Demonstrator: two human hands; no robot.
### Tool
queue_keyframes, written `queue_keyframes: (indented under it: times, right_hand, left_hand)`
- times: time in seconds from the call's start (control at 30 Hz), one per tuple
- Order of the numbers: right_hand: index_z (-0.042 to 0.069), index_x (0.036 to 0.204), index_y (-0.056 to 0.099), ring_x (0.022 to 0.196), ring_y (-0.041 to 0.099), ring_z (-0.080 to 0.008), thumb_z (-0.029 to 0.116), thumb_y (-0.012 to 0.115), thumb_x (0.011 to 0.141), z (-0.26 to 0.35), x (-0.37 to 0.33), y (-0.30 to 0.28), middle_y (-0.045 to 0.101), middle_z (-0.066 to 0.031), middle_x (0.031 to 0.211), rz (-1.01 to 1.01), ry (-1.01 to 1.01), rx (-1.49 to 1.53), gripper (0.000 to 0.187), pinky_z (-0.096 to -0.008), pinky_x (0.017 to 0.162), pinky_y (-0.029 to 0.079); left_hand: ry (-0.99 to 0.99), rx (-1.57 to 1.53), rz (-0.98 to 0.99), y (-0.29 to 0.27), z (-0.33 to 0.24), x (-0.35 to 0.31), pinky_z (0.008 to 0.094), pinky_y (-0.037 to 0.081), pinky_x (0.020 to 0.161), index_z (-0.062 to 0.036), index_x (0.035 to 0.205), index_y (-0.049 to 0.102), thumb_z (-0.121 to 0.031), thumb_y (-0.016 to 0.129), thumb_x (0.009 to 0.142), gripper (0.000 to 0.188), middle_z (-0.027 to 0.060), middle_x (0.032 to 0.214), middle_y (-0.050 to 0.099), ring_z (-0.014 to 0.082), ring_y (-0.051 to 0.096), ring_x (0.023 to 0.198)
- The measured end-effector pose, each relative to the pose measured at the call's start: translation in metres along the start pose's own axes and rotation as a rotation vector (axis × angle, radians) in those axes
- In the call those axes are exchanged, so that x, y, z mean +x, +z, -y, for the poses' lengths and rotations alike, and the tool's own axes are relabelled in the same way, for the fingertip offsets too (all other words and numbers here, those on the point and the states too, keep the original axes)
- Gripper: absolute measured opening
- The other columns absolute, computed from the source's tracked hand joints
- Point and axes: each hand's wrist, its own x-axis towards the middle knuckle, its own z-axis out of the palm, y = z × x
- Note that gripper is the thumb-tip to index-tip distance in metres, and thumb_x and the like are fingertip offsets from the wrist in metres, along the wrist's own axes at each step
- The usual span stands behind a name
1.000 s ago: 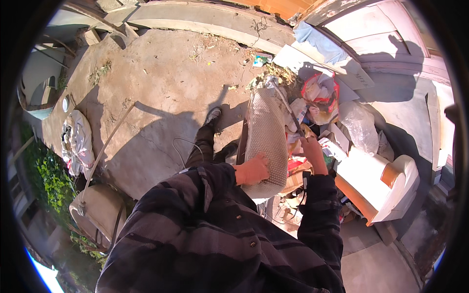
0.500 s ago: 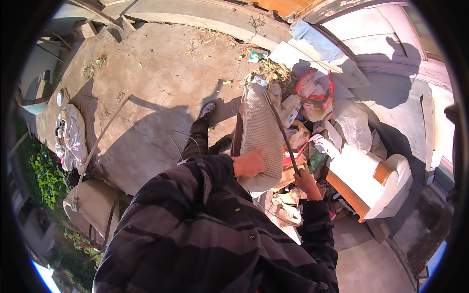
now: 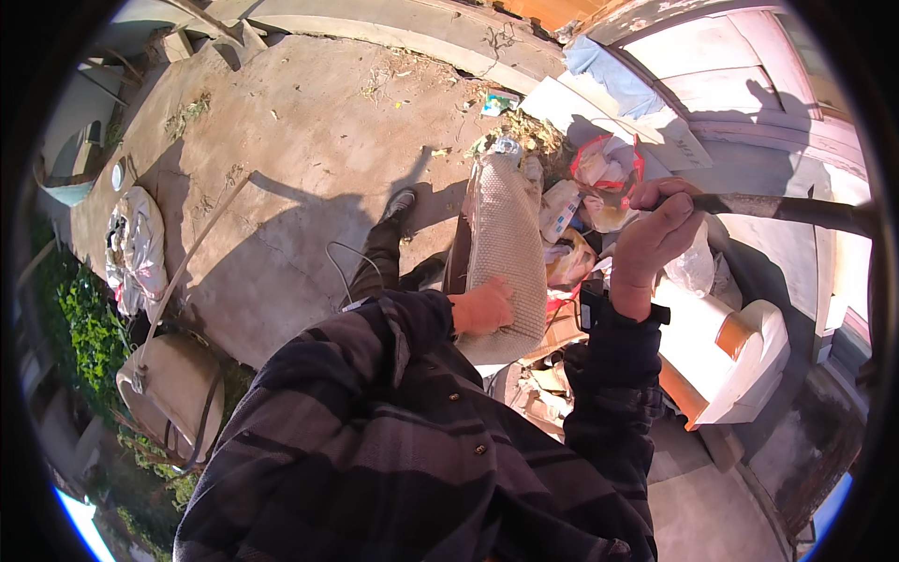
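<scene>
A long pad [image 3: 506, 220] in beige, dimpled fabric stands close in front of me, its dark side turned to the left. On top of it, near its closer end, lies my left hand [image 3: 480, 307] with the fingers stretched out over the fabric. My right hand [image 3: 653, 239] is raised over the rubbish to the right, its fingers closed round the end of a dark, slim bar [image 3: 787, 212]. That bar points to the right, out to the rim of the view. Whether it is metal or wood I cannot tell.
Bags and packaging [image 3: 571, 258] are heaped right of the pad, beside a white and orange-brown furniture piece [image 3: 740, 361]. A blue cloth [image 3: 613, 75] lies on boards behind. At left are a stuffed white sack [image 3: 136, 248], a beige chair [image 3: 173, 384] and a long thin pole [image 3: 201, 253].
My right hand has risen from low beside the pad, up and to the right. The bar, which leaned along the pad's right side, now points right. My left hand has stayed on the pad.
</scene>
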Motion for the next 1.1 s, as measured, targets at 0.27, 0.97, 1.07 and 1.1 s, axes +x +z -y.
queue_keyframes:
  times: [0.27,0.97,1.07,1.1]
  right_hand:
    - [-0.001,0.091,0.063,0.081,0.063,-0.0434,0.035,0.053,0.091,-0.121,-0.088,-0.059,0.064,-0.0253,0.081,1.093,0.263,-1.126,0.037,-0.0521,0.071,0.049]
    - [0.003,0.074,0.057,0.049,0.052,-0.0174,0.038,0.044,0.098,-0.106,-0.169,-0.148,0.051,-0.0068,0.055,0.556,1.183,-0.678,0.045,-0.0320,0.047,0.040]
    - [0.006,0.074,0.052,0.043,0.039,-0.0075,0.036,0.043,0.100,-0.085,-0.108,-0.171,0.041,0.0014,0.055,0.200,0.929,-0.447,0.040,-0.0254,0.040,0.031]
    - [0.010,0.074,0.047,0.041,0.033,-0.0057,0.034,0.041,0.100,-0.076,-0.090,-0.169,0.035,0.0046,0.054,0.113,0.683,-0.360,0.037,-0.0231,0.038,0.027]
  left_hand:
    - [-0.010,0.041,-0.135,0.004,-0.009,0.016,0.0459,0.035,0.093,-0.0218,0.070,0.064,-0.025,0.066,0.065,0.006,-0.0060,0.072,0.059,0.0215,0.055,0.092]
    - [-0.100,0.090,0.002,-0.016,0.017,0.005,0.0484,0.039,0.091,-0.0170,0.074,0.070,-0.020,0.063,0.072,0.007,0.0041,0.079,0.067,0.0273,0.062,0.092]
    - [-0.062,0.026,-0.012,-0.009,0.016,0.008,0.0486,0.038,0.093,-0.0174,0.077,0.069,-0.019,0.063,0.071,0.008,0.0036,0.079,0.068,0.0271,0.061,0.093]
    - [-0.057,0.051,-0.007,-0.007,0.016,0.011,0.0487,0.038,0.094,-0.0173,0.078,0.069,-0.019,0.063,0.071,0.010,0.0035,0.080,0.068,0.0271,0.061,0.094]
